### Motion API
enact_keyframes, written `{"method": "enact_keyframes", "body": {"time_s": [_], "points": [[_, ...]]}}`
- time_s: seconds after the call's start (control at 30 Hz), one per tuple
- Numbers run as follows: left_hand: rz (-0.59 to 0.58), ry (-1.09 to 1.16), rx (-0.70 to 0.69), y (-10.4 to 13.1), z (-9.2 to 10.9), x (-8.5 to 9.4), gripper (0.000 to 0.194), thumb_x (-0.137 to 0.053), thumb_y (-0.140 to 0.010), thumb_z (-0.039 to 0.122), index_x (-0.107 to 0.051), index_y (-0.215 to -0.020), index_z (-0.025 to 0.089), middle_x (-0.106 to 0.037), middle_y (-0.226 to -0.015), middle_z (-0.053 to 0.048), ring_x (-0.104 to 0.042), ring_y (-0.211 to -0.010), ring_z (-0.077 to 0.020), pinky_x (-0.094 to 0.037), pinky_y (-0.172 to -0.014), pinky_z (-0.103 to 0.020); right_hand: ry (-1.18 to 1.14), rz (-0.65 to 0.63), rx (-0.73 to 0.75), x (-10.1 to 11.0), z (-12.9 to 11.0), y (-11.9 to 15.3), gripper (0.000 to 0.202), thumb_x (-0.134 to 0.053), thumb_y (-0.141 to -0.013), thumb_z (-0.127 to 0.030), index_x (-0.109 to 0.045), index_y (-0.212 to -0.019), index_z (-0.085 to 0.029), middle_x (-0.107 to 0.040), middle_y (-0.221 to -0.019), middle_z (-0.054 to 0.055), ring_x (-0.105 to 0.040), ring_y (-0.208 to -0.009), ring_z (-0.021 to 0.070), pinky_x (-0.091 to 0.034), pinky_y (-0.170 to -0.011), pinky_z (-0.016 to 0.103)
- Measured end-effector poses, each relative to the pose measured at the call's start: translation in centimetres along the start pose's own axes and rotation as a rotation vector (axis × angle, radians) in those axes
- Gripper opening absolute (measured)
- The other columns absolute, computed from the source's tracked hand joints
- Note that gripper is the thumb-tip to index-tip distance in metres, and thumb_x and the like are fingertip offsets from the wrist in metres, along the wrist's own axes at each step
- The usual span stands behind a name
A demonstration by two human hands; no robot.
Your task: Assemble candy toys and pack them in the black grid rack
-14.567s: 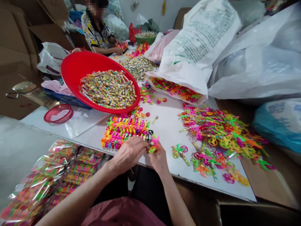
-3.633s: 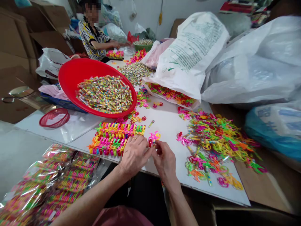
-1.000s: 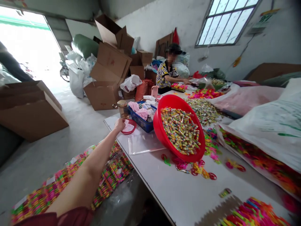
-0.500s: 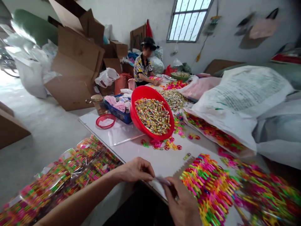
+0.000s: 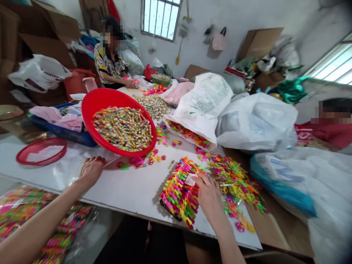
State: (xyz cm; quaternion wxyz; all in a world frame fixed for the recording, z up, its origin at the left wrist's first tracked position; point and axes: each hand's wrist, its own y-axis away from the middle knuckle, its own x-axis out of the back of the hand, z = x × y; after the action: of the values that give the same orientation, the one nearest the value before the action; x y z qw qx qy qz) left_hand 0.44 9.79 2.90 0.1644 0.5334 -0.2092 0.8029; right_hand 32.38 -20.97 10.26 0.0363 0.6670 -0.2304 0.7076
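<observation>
My left hand (image 5: 92, 170) is by the red bowl, fingers bent and closed on the edge of a clear plastic bag (image 5: 64, 174) lying flat on the table. Between the thumb and fingers of my right hand (image 5: 207, 189) is a small white paper slip (image 5: 190, 179), resting on rows of bright plastic toy pieces (image 5: 178, 190). Those rows sit in a black tray (image 5: 167, 211) near the table's front edge. The tilted red bowl (image 5: 92, 101) is full of small tubes with colourful wrapping (image 5: 123, 128).
A red basket (image 5: 20, 159) with white slips stands at the left, near a blue basket (image 5: 68, 134) of cloths. Loose pieces (image 5: 233, 176) and white sacks (image 5: 203, 95) lie to the right. One person (image 5: 110, 62) works across the table; another (image 5: 330, 128) is at far right.
My hands have come apart: the left moved to the plastic bag, the right carried the paper slip onto the toy pieces. The view has turned right.
</observation>
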Motion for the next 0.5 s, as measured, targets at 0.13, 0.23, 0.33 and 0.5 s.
{"method": "enact_keyframes", "body": {"time_s": [0.13,0.23,0.33,0.5], "points": [[0.026,-0.106,0.026,-0.3,-0.6,-0.2,0.007,-0.045,-0.062,0.023,-0.048,-0.056,0.022,-0.056,-0.064,-0.003,-0.058,-0.073,-0.0253,-0.044,-0.073,-0.040,-0.195,0.076,-0.083,-0.3,1.5,0.3,0.029,-0.040,-0.086,-0.016,-0.061,-0.106,-0.017,-0.059,-0.106,0.010,-0.054,-0.097,0.0228,-0.043,-0.084,0.038],[0.045,-0.085,0.064,-1.0,-0.8,0.4,0.006,-0.046,-0.061,0.026,-0.050,-0.058,0.022,-0.056,-0.065,-0.004,-0.058,-0.071,-0.0267,-0.044,-0.072,-0.043,-0.341,0.081,-0.095,-0.9,2.0,0.6,0.026,-0.042,-0.088,-0.027,-0.061,-0.102,-0.017,-0.058,-0.103,0.010,-0.055,-0.096,0.0214,-0.045,-0.085,0.037],[0.086,-0.008,0.148,-2.1,-1.2,1.8,0.009,-0.044,-0.063,0.029,-0.051,-0.064,0.023,-0.056,-0.067,-0.004,-0.057,-0.071,-0.0285,-0.044,-0.069,-0.044,-0.434,0.088,-0.077,-2.0,1.5,0.7,0.025,-0.043,-0.088,-0.029,-0.061,-0.102,-0.018,-0.056,-0.107,0.011,-0.053,-0.101,0.0212,-0.044,-0.090,0.038],[0.202,0.196,0.326,-3.6,-2.4,6.3,0.013,-0.045,-0.065,0.030,-0.054,-0.068,0.021,-0.057,-0.061,0.000,-0.056,-0.065,-0.0219,-0.044,-0.061,-0.032,-0.504,0.104,-0.040,-3.9,1.5,0.5,0.030,-0.041,-0.089,-0.035,-0.063,-0.098,-0.017,-0.056,-0.108,0.011,-0.054,-0.102,0.0215,-0.044,-0.091,0.039]]}}
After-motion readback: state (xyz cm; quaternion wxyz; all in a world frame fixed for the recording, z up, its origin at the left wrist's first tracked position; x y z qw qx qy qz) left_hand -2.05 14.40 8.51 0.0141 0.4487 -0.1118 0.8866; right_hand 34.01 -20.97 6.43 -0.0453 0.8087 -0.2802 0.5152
